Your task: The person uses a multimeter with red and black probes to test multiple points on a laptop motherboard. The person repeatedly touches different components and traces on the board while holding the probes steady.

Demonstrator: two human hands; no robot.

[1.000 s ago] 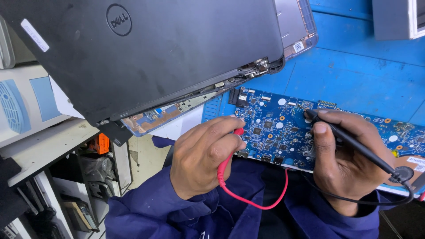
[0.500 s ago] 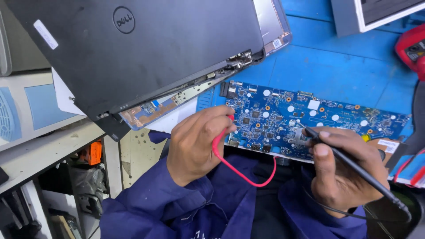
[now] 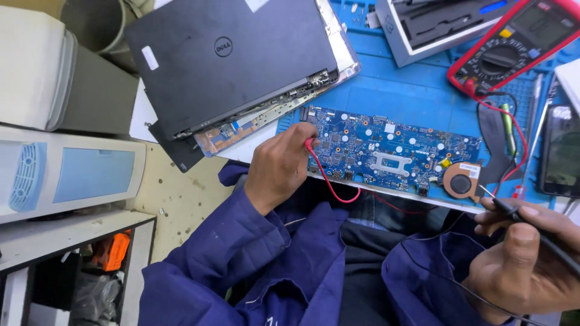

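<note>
A blue laptop circuit board (image 3: 386, 151) with a round copper fan (image 3: 460, 183) lies on the blue mat. My left hand (image 3: 279, 166) pinches a red test probe (image 3: 310, 145) whose tip touches the board's left end; its red lead (image 3: 331, 184) loops below. My right hand (image 3: 525, 256) grips a black test probe (image 3: 513, 212) like a pen, its tip lifted just off the board's right end, near the fan. Both sleeves are dark blue.
A black laptop lid and chassis (image 3: 235, 60) lie upper left. A red multimeter (image 3: 516, 42) sits top right beside a grey tray (image 3: 423, 30). A phone (image 3: 560, 151) and tweezers lie at the right edge. Beige computer cases (image 3: 66, 169) stand left.
The view has tilted and pulled back, revealing the multimeter. My right hand has drawn the black probe off the board toward the lower right. My left hand keeps the red probe on the board's left end.
</note>
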